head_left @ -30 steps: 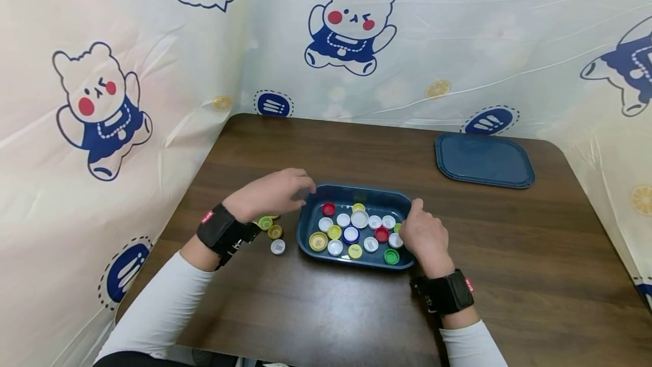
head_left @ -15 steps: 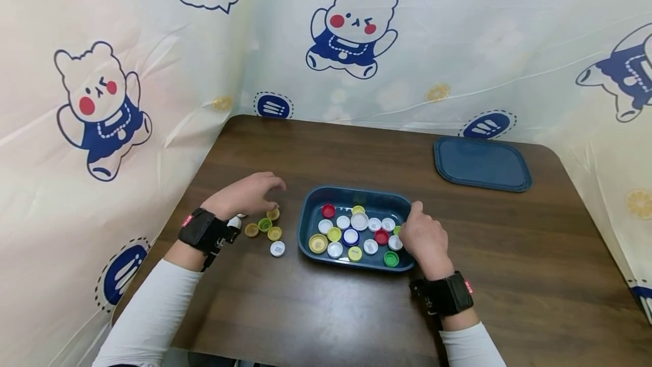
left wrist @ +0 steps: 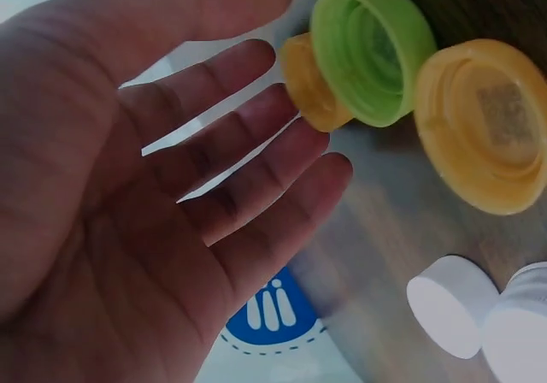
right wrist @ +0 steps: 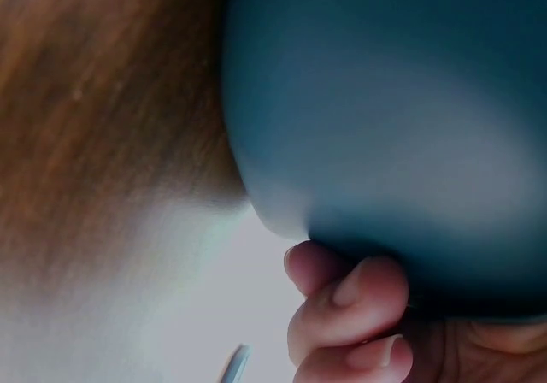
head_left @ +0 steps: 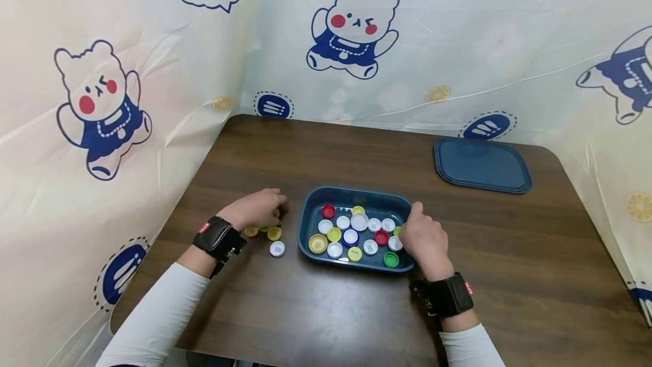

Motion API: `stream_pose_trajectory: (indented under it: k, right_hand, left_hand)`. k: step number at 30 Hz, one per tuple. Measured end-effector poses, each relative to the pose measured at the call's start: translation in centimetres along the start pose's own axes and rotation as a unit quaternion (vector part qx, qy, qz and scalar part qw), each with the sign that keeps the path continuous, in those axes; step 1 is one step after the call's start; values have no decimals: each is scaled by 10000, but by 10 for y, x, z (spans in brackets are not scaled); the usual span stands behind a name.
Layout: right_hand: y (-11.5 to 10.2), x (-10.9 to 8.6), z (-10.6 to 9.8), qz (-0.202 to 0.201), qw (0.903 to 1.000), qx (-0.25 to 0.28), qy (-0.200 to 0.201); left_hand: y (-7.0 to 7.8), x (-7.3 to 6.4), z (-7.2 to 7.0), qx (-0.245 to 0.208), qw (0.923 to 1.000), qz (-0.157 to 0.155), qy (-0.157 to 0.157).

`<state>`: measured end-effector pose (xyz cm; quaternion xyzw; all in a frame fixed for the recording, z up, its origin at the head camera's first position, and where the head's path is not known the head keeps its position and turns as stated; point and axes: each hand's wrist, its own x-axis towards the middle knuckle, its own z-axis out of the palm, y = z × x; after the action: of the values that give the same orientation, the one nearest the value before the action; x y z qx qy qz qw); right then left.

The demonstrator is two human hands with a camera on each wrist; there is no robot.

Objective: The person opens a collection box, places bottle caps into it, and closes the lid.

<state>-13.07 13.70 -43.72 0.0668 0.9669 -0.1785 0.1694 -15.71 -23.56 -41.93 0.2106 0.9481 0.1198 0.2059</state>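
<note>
My left hand (head_left: pixel 257 208) reaches down over a small group of bottle caps left of the tray, palm toward the wrist camera. Its fingers are extended and hold nothing. The fingertips come close to a green cap (left wrist: pixel 373 54) and a small yellow cap (left wrist: pixel 318 88) partly behind it; whether they touch is unclear. A larger yellow cap (left wrist: pixel 483 126) and a white cap (head_left: pixel 277 249) lie beside them. My right hand (head_left: pixel 425 237) grips the right end of the dark blue tray (head_left: pixel 341 196), its fingers (right wrist: pixel 350 315) curled at the rim.
Inside the tray are several caps, among them a red cap (head_left: pixel 328 210), a green cap (head_left: pixel 391 259) and a white cap (head_left: pixel 359 221). A blue lid-like flat piece (head_left: pixel 483 164) lies at the back right of the brown table (head_left: pixel 326 310). A printed curtain (head_left: pixel 433 33) hangs behind.
My left hand has moved left from the tray's edge, then down over the loose caps. The right hand stays at the tray's right end, and the tray has hardly moved.
</note>
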Motion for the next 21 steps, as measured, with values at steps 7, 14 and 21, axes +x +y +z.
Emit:
stream_pose_trajectory:
  k: [7, 14, 21]
  right_hand:
    - [0, 0, -1, -53, 10000, -8, -30]
    - [1, -1, 0, -107, 9999, -18, -47]
    - [2, -2, -1, -133, 9999, 9, -23]
  left_hand:
    - [-2, 4, 3, 127, 9999, -59, 10]
    - [13, -3, -18, 94, 9997, 83, 229]
    - [57, 0, -40, 72, 9977, 639, 225]
